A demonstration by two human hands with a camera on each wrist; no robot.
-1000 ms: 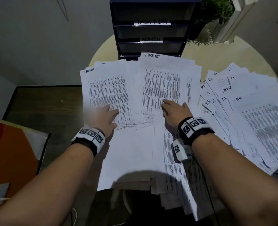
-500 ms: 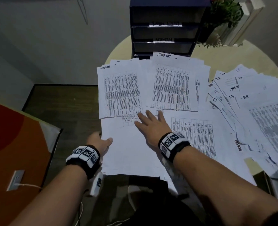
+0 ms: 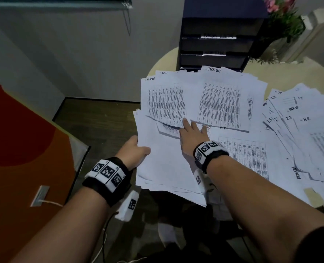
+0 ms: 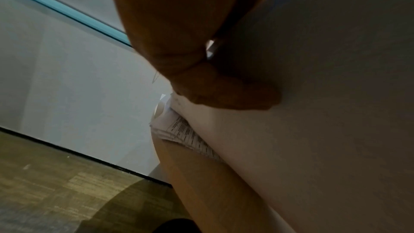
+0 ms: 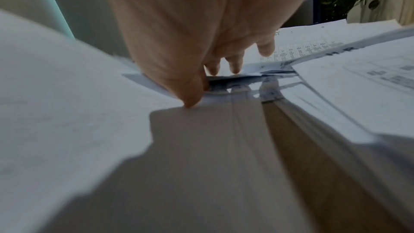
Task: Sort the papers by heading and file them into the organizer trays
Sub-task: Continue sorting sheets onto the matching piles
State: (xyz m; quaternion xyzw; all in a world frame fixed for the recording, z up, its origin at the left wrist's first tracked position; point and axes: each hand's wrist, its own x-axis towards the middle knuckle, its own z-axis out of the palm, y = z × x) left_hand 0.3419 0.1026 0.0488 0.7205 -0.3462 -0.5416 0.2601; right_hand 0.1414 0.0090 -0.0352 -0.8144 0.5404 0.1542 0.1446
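Note:
A stack of sheets [image 3: 163, 164], blank side up, lies at the round table's near left edge. My left hand [image 3: 136, 150] grips its left edge, thumb on top and fingers [image 4: 224, 93] curled underneath. My right hand [image 3: 193, 133] lies flat on the stack, its fingers straight and reaching the lower edge of the sheet headed ADMIN [image 3: 165, 103]; its thumb [image 5: 190, 102] touches the paper. Beside that sheet is one headed TASK LIST [image 3: 222, 103]. Behind them stands the dark organizer [image 3: 214, 44] with labelled trays.
A fan of sheets headed IT and HR [image 3: 300, 120] covers the table's right side, and a table-printed sheet [image 3: 243, 154] lies by my right wrist. A plant [image 3: 284, 25] stands right of the organizer. An orange board [image 3: 24, 149] leans at the left over the wooden floor.
My left hand has moved up to the stack's left edge and taken hold of it. My right hand has slid forward to the ADMIN sheet's lower edge.

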